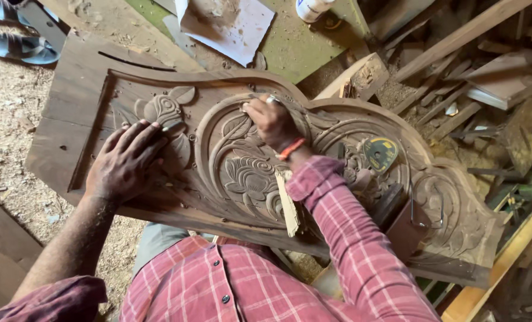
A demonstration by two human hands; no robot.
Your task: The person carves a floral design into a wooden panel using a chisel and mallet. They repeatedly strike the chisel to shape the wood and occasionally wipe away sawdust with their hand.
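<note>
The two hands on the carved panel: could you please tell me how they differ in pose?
The left hand lies flat, fingers spread, on the carved wooden panel near its flower carving; the right hand is curled into a closed grip on the panel's arched scrollwork. The right wrist wears an orange band; the left wrist is bare. Both touch the panel and come from plaid sleeves.

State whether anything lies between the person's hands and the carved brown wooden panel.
Nothing visible: the left hand rests flat on the carved brown wooden panel, and the right hand presses directly on its arched centre.
</note>
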